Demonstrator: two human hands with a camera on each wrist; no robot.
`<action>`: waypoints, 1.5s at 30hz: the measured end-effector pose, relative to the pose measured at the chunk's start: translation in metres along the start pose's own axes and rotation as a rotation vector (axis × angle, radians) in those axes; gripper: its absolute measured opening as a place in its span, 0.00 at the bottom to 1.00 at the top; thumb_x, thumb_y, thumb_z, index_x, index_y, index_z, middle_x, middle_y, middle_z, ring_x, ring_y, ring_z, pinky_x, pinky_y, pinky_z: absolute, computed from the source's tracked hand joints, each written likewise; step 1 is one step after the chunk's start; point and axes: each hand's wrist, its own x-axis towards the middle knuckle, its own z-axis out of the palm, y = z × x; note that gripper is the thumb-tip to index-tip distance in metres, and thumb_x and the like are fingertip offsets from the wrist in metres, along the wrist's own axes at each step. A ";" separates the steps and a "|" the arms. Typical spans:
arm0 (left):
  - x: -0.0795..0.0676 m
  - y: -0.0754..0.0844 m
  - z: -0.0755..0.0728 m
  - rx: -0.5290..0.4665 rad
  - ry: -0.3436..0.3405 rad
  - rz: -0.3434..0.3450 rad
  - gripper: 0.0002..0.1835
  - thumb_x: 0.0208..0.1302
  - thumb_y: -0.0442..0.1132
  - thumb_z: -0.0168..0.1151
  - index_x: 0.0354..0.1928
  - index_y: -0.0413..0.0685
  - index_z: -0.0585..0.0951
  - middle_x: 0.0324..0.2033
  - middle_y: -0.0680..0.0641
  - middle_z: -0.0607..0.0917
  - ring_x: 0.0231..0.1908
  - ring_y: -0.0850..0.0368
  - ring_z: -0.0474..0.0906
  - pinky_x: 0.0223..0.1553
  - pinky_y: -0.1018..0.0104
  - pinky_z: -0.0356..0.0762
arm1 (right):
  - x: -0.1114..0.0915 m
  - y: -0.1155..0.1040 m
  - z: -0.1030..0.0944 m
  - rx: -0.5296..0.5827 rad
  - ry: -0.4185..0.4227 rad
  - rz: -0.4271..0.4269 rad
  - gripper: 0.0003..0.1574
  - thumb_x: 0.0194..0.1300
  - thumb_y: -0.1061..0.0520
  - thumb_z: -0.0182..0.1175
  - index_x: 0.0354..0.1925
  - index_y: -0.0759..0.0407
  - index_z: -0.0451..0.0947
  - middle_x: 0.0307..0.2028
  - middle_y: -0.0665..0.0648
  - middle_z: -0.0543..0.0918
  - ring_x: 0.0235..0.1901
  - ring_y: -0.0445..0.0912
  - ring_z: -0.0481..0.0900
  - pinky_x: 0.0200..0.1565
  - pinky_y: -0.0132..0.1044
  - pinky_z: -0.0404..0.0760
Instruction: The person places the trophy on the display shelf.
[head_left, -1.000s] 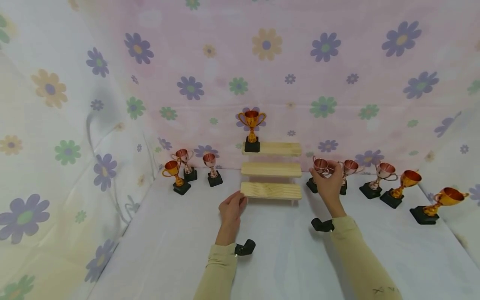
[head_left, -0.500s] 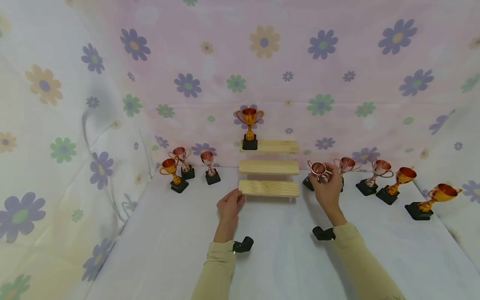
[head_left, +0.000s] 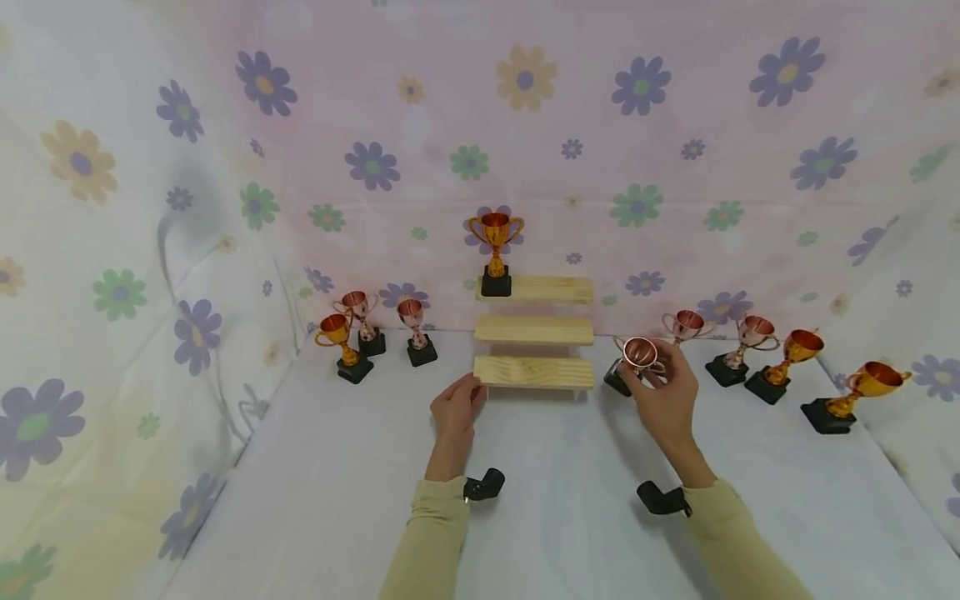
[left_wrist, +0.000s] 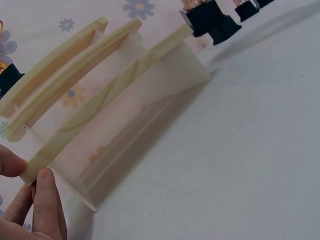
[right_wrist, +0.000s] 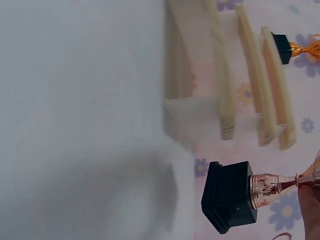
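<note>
- While the left hand (head_left: 453, 414) pinches the left end of the lowest board (head_left: 532, 372), the right hand (head_left: 670, 402) grips a copper trophy (head_left: 640, 354).
- Left: thumb on top, fingers underneath, gap just the board's thickness.
- Right: thumb and fingers curled round the trophy below its rim; most of that grip is out of frame in the right wrist view.
- Held trophy sits just right of the stepped stand (head_left: 534, 331), cup up. Its black base (right_wrist: 230, 195) looks raised off the white tabletop (head_left: 555, 500), shadow below.
- Top step, left end: upright gold trophy (head_left: 496, 242).
- Left of stand, on table: small gold cup (head_left: 335, 331), rose cup (head_left: 356, 304) just beyond it on the far side, third cup (head_left: 412, 312) nearer the stand.
- Right of stand: partly hidden cup (head_left: 687, 324) on the far side of the right hand, then pink cup (head_left: 753, 333), amber cup (head_left: 801, 347), rightmost cup (head_left: 876, 380) nearest.
- Floral cloth (head_left: 570, 167) hangs along the far side.
</note>
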 end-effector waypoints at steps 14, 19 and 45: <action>0.005 -0.005 -0.001 -0.041 0.006 -0.010 0.18 0.62 0.27 0.65 0.55 0.30 0.82 0.45 0.38 0.85 0.40 0.57 0.84 0.45 0.70 0.87 | -0.004 -0.014 -0.027 0.019 -0.046 0.056 0.39 0.51 0.78 0.72 0.63 0.69 0.76 0.47 0.42 0.80 0.42 0.31 0.81 0.45 0.20 0.83; 0.005 -0.005 0.000 -0.049 0.000 -0.012 0.18 0.62 0.27 0.66 0.55 0.30 0.82 0.43 0.39 0.85 0.39 0.57 0.84 0.45 0.70 0.87 | -0.006 -0.026 -0.026 0.066 -0.099 0.061 0.39 0.54 0.77 0.71 0.64 0.68 0.75 0.47 0.42 0.80 0.42 0.33 0.82 0.46 0.22 0.83; 0.003 -0.003 -0.001 -0.067 -0.001 -0.040 0.18 0.62 0.26 0.66 0.54 0.30 0.82 0.41 0.40 0.85 0.37 0.57 0.84 0.44 0.70 0.87 | 0.026 -0.020 0.015 0.328 -0.238 0.011 0.36 0.57 0.82 0.64 0.64 0.76 0.70 0.52 0.45 0.83 0.49 0.38 0.84 0.51 0.28 0.85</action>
